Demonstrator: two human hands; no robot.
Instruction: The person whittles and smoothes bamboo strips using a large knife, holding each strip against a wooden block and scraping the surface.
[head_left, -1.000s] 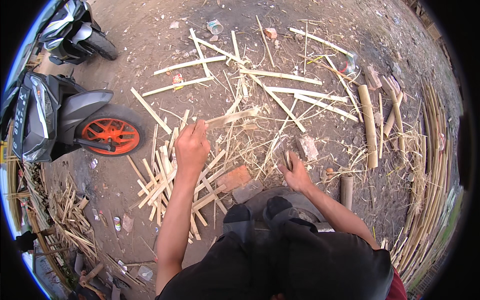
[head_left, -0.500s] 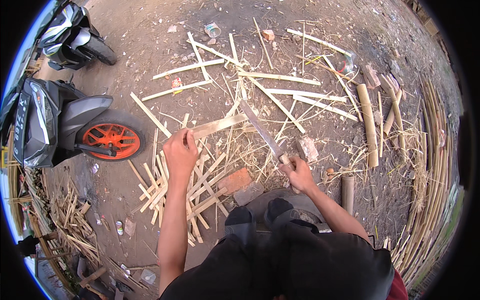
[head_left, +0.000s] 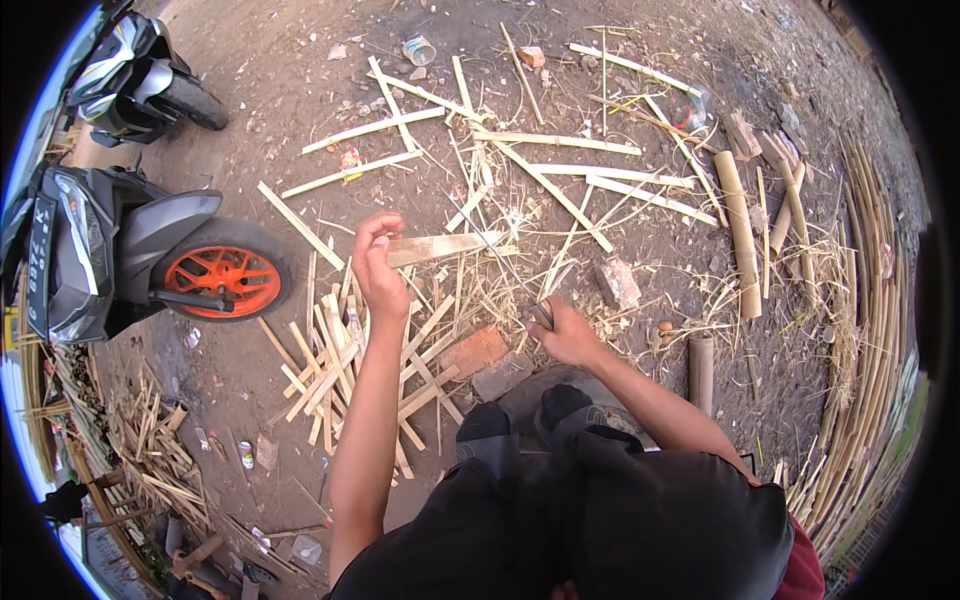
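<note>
Left fingers (head_left: pixel 378 226) part-curled, pinching a bamboo strip (head_left: pixel 445 246), right fingers (head_left: pixel 546 329) wrapped round a knife handle (head_left: pixel 543 314)

The left forearm (head_left: pixel 365 440) rises from the lower edge almost straight up, bare, leaning slightly to the right, with its wrist (head_left: pixel 388 318) close to in line. The left hand (head_left: pixel 382 270) sits farther forward than the right, its fingers (head_left: pixel 380 226) bent over toward the right in a pinching pose. The right forearm (head_left: pixel 665 405) slants inward from the lower right. The right hand (head_left: pixel 566 334) forms a compact fist, well apart from the left and nearer the feet (head_left: pixel 485 425).
</note>
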